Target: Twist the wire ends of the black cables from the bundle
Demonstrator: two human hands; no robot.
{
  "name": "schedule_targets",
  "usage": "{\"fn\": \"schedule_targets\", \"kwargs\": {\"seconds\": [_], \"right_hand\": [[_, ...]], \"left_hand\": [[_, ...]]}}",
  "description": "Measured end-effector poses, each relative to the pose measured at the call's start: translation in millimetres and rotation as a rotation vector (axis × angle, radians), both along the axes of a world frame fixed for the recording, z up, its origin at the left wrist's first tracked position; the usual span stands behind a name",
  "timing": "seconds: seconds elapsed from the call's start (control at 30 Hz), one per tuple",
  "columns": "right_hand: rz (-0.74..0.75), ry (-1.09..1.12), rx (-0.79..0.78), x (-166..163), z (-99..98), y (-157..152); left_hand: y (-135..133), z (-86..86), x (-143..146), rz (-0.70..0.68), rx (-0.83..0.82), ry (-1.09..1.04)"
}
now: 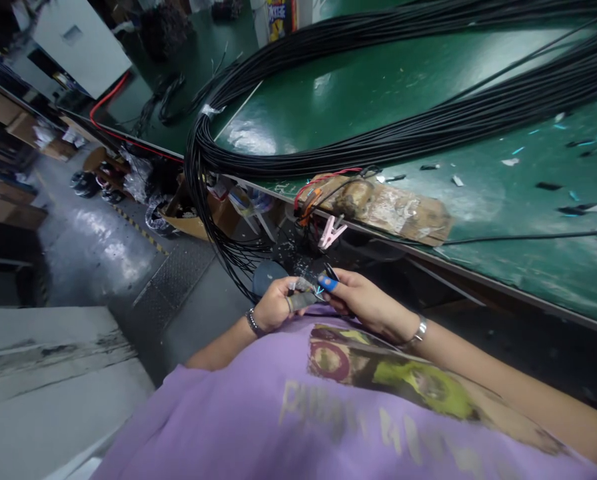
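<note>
From the head camera, the two hands meet just in front of the purple shirt [258, 427], below the near edge of the green table [378, 87]. The left hand [276, 305] is curled closed, its fingers wrapped in grey tape, pinching the end of a thin black wire [323, 291] where short pale strands show. The right hand [363, 303] is closed too, touching the left at the fingertips; its thumb wears a blue cap [328, 283], and it grips a small dark tool whose tip sticks up just above the thumb, though what kind of tool cannot be told. Each wrist carries a band. Just beyond the hands, a pink clip [331, 232] hangs from the table edge beside red and orange leads and a brown taped block [393, 207]. A thick bundle of black cables [428, 127] lies across the table from the far right, bends at the left end and drops over the edge toward the hands. Small scraps are scattered on the table at the right. Far left, on the grey floor, stand cardboard boxes [8, 207] and a white cabinet [81, 43].
</note>
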State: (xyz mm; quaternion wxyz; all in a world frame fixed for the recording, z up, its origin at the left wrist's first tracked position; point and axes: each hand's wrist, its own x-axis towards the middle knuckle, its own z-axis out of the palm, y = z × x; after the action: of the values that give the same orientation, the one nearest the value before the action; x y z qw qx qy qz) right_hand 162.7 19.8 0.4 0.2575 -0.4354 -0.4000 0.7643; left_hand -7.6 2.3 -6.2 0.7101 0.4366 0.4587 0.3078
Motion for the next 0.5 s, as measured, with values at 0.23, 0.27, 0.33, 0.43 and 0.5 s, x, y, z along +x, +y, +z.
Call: {"fn": "schedule_targets", "kwargs": {"seconds": [0.23,0.27,0.33,0.43,0.5], "right_hand": [[0.05,-0.057,0.085,0.2,-0.4,0.2],[0.046,-0.123,0.2,0.6,0.3,0.4],[0.036,-0.264,0.427,1.6,1.5,0.8],[0.008,-0.42,0.63,4.5,3.3,1.1],[-0.013,-0.485,0.726,7.1,5.0,0.9]], "left_hand": [[-1.7,1.6,3.4,0.088,-0.002,-0.023],[-1.9,2.2,4.1,0.104,-0.004,-0.019],[-1.9,3.5,5.5,0.132,-0.017,-0.001],[-0.9,6.0,6.9,0.159,-0.051,0.048],[-0.2,7.5,7.2,0.163,-0.059,0.084]]}}
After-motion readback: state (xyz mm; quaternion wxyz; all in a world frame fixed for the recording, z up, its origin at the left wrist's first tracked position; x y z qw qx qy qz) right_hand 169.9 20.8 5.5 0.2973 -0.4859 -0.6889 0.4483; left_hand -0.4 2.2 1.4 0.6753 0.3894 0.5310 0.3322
